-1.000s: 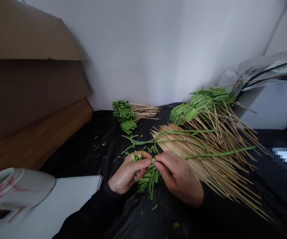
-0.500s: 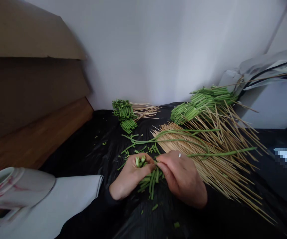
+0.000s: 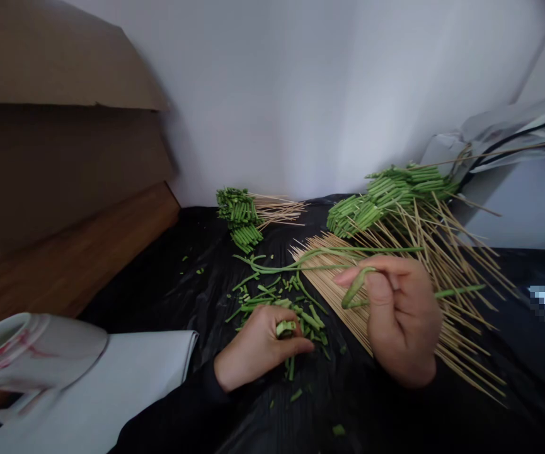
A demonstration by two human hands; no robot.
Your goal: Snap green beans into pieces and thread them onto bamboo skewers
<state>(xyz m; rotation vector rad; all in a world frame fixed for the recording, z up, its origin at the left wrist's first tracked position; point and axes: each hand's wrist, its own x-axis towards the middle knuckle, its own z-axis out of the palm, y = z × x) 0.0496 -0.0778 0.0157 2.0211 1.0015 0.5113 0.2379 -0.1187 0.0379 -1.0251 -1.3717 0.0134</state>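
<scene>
My left hand (image 3: 256, 347) is closed around several short pieces of long green bean (image 3: 285, 328), their cut ends showing above the fingers. Over the bamboo skewers (image 3: 343, 302), my right hand (image 3: 404, 321) pinches a long green bean (image 3: 355, 289) between thumb and forefinger; the bean is bent in a loop. Loose cut bean pieces (image 3: 314, 318) are scattered behind and beside my left hand. More uncut long beans (image 3: 319, 252) lie across the skewers.
Skewered bean pieces (image 3: 380, 202) are piled at the back right, with a smaller stack (image 3: 239, 217) at the back left. Black plastic sheeting (image 3: 159, 309) covers the surface. A mug (image 3: 64, 353) stands on white paper (image 3: 144, 359) at left, near a cardboard box (image 3: 64, 151).
My right hand has moved right and up from beside my left hand and now holds a long bean. The left hand has lowered slightly, still around bean pieces; more loose pieces show behind it.
</scene>
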